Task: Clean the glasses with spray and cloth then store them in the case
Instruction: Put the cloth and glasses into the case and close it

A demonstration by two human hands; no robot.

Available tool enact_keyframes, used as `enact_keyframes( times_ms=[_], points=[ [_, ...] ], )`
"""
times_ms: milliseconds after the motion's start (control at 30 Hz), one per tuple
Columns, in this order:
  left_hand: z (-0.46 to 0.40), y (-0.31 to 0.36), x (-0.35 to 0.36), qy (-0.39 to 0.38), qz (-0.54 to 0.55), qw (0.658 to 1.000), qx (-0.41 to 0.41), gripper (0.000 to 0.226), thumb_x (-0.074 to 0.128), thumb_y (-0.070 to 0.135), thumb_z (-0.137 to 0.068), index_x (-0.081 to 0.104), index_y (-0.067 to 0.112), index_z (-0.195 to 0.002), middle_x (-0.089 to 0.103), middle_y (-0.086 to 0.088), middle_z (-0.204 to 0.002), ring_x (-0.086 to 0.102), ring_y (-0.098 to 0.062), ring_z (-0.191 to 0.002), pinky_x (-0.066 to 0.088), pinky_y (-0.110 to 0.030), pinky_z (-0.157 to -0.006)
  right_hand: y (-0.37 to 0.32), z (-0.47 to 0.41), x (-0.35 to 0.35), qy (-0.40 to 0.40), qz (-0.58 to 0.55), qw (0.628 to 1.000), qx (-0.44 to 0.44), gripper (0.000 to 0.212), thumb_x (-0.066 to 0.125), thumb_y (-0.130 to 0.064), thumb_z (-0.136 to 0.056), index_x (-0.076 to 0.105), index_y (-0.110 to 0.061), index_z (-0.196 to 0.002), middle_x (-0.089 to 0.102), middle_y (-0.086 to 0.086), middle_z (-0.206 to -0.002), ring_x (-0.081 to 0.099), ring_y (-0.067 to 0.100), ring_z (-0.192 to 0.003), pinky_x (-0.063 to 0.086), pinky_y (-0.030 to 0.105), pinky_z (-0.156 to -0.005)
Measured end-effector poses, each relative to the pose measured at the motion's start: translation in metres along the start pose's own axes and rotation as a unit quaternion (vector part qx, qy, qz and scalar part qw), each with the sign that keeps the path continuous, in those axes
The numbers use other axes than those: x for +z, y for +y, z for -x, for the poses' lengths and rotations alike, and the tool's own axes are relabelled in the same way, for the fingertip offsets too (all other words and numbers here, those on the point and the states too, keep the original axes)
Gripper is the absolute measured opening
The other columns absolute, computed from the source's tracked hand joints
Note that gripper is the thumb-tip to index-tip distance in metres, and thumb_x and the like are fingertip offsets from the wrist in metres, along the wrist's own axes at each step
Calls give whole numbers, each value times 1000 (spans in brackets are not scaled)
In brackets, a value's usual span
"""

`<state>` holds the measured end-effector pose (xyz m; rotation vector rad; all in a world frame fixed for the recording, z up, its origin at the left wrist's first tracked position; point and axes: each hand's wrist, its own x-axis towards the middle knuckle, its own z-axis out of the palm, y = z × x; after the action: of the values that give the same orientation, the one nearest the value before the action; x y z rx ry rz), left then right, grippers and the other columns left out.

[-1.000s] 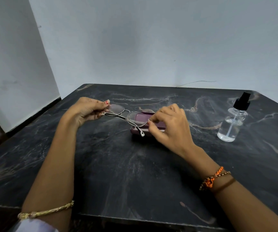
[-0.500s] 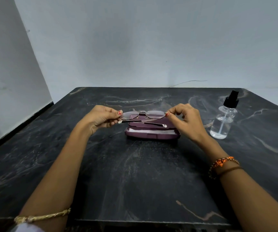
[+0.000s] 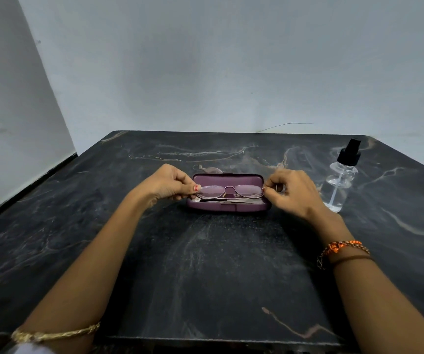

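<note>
Thin-framed glasses (image 3: pixel 230 191) with folded arms are held level over the open purple case (image 3: pixel 227 206), low inside it. My left hand (image 3: pixel 171 185) pinches the left end of the frame and my right hand (image 3: pixel 291 190) pinches the right end. The case lid (image 3: pixel 227 179) stands up behind the lenses. A pale cloth lies in the case bottom under the glasses, mostly hidden. A clear spray bottle (image 3: pixel 341 183) with a black pump top stands upright to the right of my right hand.
A dark marble table (image 3: pixel 218 264) carries everything, with its near edge close to me. Pale walls rise behind and to the left of the table. A thin wire lies along the back edge.
The glasses' arms were folded and the glasses turned level. Both hands lowered them from above the case down into its open bottom.
</note>
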<state>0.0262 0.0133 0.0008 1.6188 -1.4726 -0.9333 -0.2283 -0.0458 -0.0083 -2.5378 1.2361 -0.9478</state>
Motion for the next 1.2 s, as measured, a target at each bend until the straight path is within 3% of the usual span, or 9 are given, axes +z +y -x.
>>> enact_keyframes(
  times_ms=[200,333,467,567,767,867,1000,1133,1200],
  points=[
    [-1,1,1,-4,-41,999,22,4,72,4,-69,70,7,-70,65,11,-45,57,3,-47,45,-8,-47,1,-1,-1,-18,17,1000,-11,14,59,-21,-71,69,-12,-67,56,-6,-67,52,17,-64,46,30,-64],
    [-2,1,2,-10,-57,998,37,8,72,-1,-68,70,6,-72,67,10,-49,61,2,-50,48,-8,-52,3,-1,-2,-29,18,999,-10,10,65,-19,-70,74,-14,-72,66,1,-72,57,19,-68,52,36,-66],
    [-1,-2,-3,-3,-38,999,37,16,73,4,-68,67,8,-82,68,-2,-69,62,-9,-63,52,-18,-61,5,-1,-3,-46,2,999,-3,10,67,-20,-71,76,-17,-76,71,1,-79,60,17,-71,52,37,-65],
    [0,-4,-8,-27,-36,998,41,24,77,10,-64,64,14,-84,63,-2,-80,59,-7,-69,52,-13,-60,7,-2,-3,-56,-4,998,2,11,68,-20,-71,76,-17,-78,70,-1,-79,60,17,-71,53,39,-66],
    [-1,-9,-12,-88,-64,994,26,37,79,5,-61,59,16,-90,54,-1,-81,54,7,-50,47,-9,-54,6,-2,-2,-59,4,998,12,9,66,-21,-71,74,-21,-75,67,-5,-75,57,13,-69,51,34,-65],
    [-2,-9,-14,-107,-57,992,18,46,81,9,-56,55,17,-93,56,-1,-82,55,6,-51,49,-12,-56,6,-2,0,-62,-11,997,41,9,64,-22,-68,65,-28,-62,58,-16,-63,53,7,-62,48,30,-63],
    [-1,-9,-13,-114,-64,991,10,65,88,24,-41,52,19,-95,55,-1,-85,56,-2,-56,49,-20,-60,7,-2,1,-50,-72,993,83,15,60,-22,-70,56,-29,-57,58,-14,-62,54,8,-62,49,35,-67],
    [0,-10,-12,-104,-54,993,11,69,88,20,-44,47,20,-99,51,-2,-91,52,-11,-63,47,-24,-61,7,-5,5,27,-107,989,100,2,60,-24,-78,59,-26,-78,59,-8,-76,53,13,-71,50,41,-76],
    [0,-10,-11,-100,-49,994,6,80,84,31,-32,45,21,-101,51,-2,-94,53,-12,-65,47,-25,-61,6,-7,11,44,-121,985,118,24,60,-27,-83,57,-18,-105,60,1,-96,53,15,-83,48,39,-82]
  ],
)
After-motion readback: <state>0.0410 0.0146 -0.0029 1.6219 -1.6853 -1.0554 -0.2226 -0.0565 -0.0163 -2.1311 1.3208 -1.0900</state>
